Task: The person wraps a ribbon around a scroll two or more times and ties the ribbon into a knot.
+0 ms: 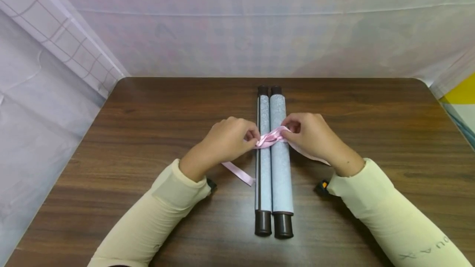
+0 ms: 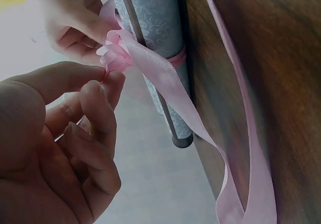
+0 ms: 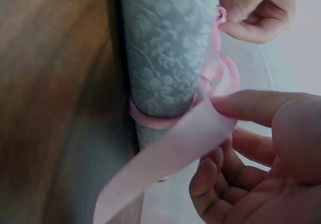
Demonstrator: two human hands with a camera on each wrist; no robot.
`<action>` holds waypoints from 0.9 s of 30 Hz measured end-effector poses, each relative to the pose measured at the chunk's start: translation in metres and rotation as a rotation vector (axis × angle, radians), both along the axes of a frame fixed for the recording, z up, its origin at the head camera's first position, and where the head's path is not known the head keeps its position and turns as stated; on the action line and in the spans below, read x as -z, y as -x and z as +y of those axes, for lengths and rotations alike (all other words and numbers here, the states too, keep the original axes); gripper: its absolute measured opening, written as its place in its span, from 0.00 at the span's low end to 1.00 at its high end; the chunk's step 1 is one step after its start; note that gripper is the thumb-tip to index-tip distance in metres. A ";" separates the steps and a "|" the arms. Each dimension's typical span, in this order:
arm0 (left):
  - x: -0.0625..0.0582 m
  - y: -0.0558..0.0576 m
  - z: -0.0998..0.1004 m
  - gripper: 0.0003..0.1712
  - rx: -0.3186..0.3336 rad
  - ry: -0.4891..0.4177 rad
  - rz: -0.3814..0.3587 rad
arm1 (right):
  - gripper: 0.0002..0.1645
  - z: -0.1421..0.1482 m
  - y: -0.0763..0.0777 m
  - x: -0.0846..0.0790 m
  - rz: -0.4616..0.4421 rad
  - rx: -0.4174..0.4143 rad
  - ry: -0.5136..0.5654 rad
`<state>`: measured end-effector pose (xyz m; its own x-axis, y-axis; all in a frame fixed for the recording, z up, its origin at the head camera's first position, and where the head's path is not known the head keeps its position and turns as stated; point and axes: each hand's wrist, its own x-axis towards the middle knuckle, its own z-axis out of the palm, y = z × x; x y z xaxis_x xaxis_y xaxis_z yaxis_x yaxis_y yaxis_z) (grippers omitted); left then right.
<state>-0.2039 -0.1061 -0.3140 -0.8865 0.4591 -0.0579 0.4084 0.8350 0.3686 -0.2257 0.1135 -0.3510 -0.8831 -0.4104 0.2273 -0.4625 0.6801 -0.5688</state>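
Note:
Two light blue patterned scroll rollers with dark end caps, a left roller [image 1: 265, 180] and a right roller [image 1: 283, 180], lie side by side on the table. A pink ribbon [image 1: 272, 137] goes round them and is twisted or looped on top. My left hand [image 1: 231, 138] pinches the ribbon between thumb and forefinger at the left roller. At the right roller's edge, my right hand [image 1: 309, 133] pinches another part of the ribbon. In the left wrist view a long ribbon tail [image 2: 173, 93] trails down to the table. A right tail [image 3: 155, 163] hangs in the right wrist view.
The brown wood-grain table [image 1: 148, 127] spreads out on both sides of the rollers. A pale curtain [image 1: 259, 32] hangs behind its far edge. White sheeting [image 1: 44, 114] stands at the left, and something yellow [image 1: 460, 90] shows at the right.

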 end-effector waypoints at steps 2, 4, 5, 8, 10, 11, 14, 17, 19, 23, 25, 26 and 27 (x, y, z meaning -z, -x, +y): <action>0.000 0.000 0.000 0.04 0.001 -0.005 -0.002 | 0.08 0.002 0.000 -0.002 -0.024 -0.003 0.005; 0.000 0.000 0.000 0.04 0.001 -0.007 -0.004 | 0.08 0.004 0.001 -0.003 -0.045 -0.009 0.011; 0.000 0.000 0.000 0.04 0.000 -0.008 -0.006 | 0.08 0.004 0.002 -0.003 -0.049 -0.014 0.015; 0.000 -0.001 0.000 0.04 0.000 -0.008 -0.008 | 0.08 0.005 0.002 -0.003 -0.048 -0.032 0.034; 0.001 -0.001 0.000 0.04 -0.001 -0.008 -0.006 | 0.07 0.004 0.003 -0.002 -0.037 -0.038 0.051; 0.001 0.000 0.000 0.04 -0.001 -0.008 -0.005 | 0.07 0.004 0.003 -0.003 -0.031 -0.038 0.058; 0.001 0.000 0.000 0.04 0.001 -0.013 -0.004 | 0.06 0.003 0.002 -0.003 -0.021 -0.025 0.070; 0.001 0.000 0.000 0.04 0.001 -0.015 -0.004 | 0.04 0.002 0.000 -0.003 -0.005 -0.012 0.071; 0.001 0.000 0.000 0.04 0.001 -0.014 -0.003 | 0.04 0.000 0.000 -0.002 0.013 -0.009 0.066; 0.001 0.000 0.000 0.04 0.000 -0.011 0.000 | 0.04 -0.001 0.000 -0.002 0.062 -0.007 0.056; 0.001 0.000 0.000 0.04 0.001 -0.010 0.002 | 0.04 -0.001 -0.001 -0.002 0.073 -0.012 0.061; 0.001 0.000 0.000 0.04 0.000 -0.005 0.004 | 0.04 -0.001 -0.001 -0.002 0.073 -0.016 0.068; 0.001 0.000 0.000 0.04 0.000 -0.004 0.004 | 0.04 -0.001 -0.001 -0.003 0.070 -0.021 0.076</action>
